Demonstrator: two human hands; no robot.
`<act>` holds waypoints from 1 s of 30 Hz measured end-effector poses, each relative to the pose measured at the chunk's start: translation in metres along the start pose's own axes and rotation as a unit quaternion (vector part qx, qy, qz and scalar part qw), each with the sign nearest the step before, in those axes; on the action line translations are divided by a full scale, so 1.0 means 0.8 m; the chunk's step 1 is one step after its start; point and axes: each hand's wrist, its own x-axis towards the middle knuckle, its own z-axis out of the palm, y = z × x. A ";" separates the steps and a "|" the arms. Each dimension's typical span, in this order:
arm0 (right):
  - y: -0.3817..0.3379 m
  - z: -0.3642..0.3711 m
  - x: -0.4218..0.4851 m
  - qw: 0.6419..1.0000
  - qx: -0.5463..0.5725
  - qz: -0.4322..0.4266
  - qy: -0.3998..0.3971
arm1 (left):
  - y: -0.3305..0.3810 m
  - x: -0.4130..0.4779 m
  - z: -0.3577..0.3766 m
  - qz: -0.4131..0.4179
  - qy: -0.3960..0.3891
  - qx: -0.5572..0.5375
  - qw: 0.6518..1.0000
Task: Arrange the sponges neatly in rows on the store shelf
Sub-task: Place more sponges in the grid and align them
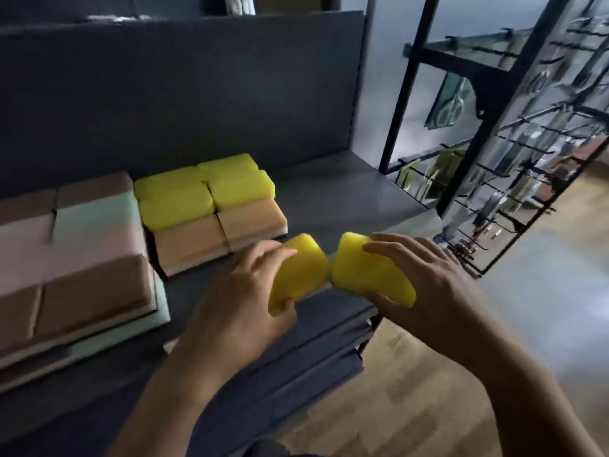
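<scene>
My left hand (pixel 240 311) grips one yellow sponge (pixel 301 272), fingers curled round it. My right hand (pixel 425 291) grips a second yellow sponge (pixel 369 272) the same way. Their inner corners touch, just in front of the stack of yellow and orange sponges (pixel 211 209) on the grey shelf (pixel 329 199). Left of that stack lie brown, pink and mint sponges (pixel 89 258).

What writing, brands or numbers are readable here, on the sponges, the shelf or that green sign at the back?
Nothing here can be read.
Green sign in the background: pale looping marks, too blurred to read.
Left yellow sponge, right yellow sponge, stacked sponges: no print shows.
Shelf: no label shows.
</scene>
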 end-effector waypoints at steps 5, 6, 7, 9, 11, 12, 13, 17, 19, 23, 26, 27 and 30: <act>0.012 0.007 0.059 0.997 0.027 -0.074 -0.021 | -0.011 0.008 -0.026 -0.034 0.026 0.037 0.998; 0.012 0.009 0.072 0.995 0.030 -0.089 -0.022 | -0.016 0.010 -0.031 -0.034 0.029 0.042 0.998; 0.011 0.012 0.084 0.994 0.030 -0.104 -0.019 | -0.021 0.013 -0.037 -0.035 0.028 0.054 0.998; 0.007 0.018 0.105 0.991 0.027 -0.130 -0.016 | -0.033 0.016 -0.049 -0.030 0.025 0.070 0.997; 0.004 0.024 0.124 0.988 0.027 -0.153 -0.013 | -0.045 0.023 -0.061 -0.024 0.021 0.068 0.997; 0.003 0.027 0.134 0.986 0.028 -0.164 -0.013 | -0.051 0.026 -0.066 -0.023 0.014 0.073 0.997; 0.003 0.029 0.143 0.984 0.027 -0.174 -0.016 | -0.056 0.029 -0.070 -0.024 0.004 0.079 0.997; 0.003 0.039 0.173 0.977 0.024 -0.211 -0.036 | -0.073 0.041 -0.080 -0.001 -0.018 0.109 0.994; 0.002 0.042 0.186 0.973 0.026 -0.224 -0.047 | -0.083 0.050 -0.086 0.005 -0.035 0.120 0.992; 0.007 0.042 0.215 0.966 0.038 -0.248 -0.065 | -0.107 0.076 -0.101 0.002 -0.075 0.117 0.990; 0.016 0.044 0.245 0.959 0.051 -0.269 -0.075 | -0.125 0.097 -0.112 -0.012 -0.090 0.088 0.992; 0.019 0.046 0.256 0.957 0.055 -0.275 -0.077 | -0.131 0.104 -0.115 -0.020 -0.085 0.078 0.993; 0.027 0.052 0.291 0.952 0.063 -0.287 -0.082 | -0.145 0.121 -0.121 -0.046 -0.068 0.060 0.995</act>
